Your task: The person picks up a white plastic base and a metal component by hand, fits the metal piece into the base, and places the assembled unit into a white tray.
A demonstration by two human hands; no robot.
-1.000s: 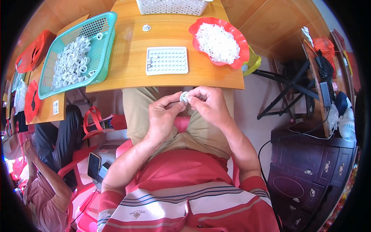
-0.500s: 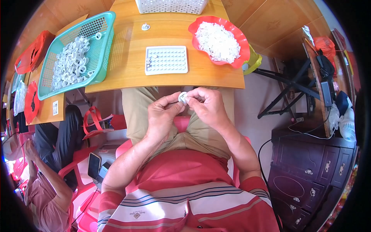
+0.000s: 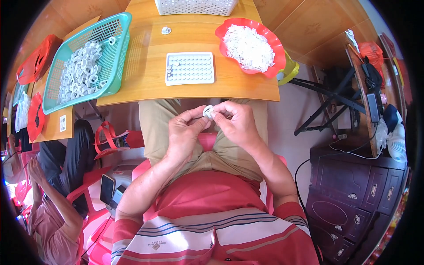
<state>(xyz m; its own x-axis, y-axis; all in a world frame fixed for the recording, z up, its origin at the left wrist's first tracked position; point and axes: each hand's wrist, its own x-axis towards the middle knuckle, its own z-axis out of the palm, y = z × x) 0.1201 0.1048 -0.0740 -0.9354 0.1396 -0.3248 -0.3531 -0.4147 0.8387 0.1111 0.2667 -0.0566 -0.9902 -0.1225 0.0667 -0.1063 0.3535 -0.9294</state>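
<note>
Between my fingertips, just off the table's front edge and above my lap, is a small white ring-shaped plastic part (image 3: 207,111). My left hand (image 3: 187,129) pinches it from the left with thumb and forefinger. From the right, my right hand (image 3: 236,123) presses thumb and forefinger against it; any smaller piece there is hidden. On the table ahead lies a white tray (image 3: 190,80) with rows of small round pieces, a few grey ones at its left. A green basket (image 3: 118,66) at the left holds many similar white ring parts.
A red scalloped bowl (image 3: 277,59) full of small white pieces stands at the table's right. One loose white part (image 3: 166,30) lies near a white perforated basket (image 3: 196,8). Another person (image 3: 55,216) sits at the left. A dark drawer cabinet (image 3: 349,194) stands right.
My right hand has shifted very slightly left, and the ring part has turned a little between my fingers. The other person's hand has moved somewhat at the left.
</note>
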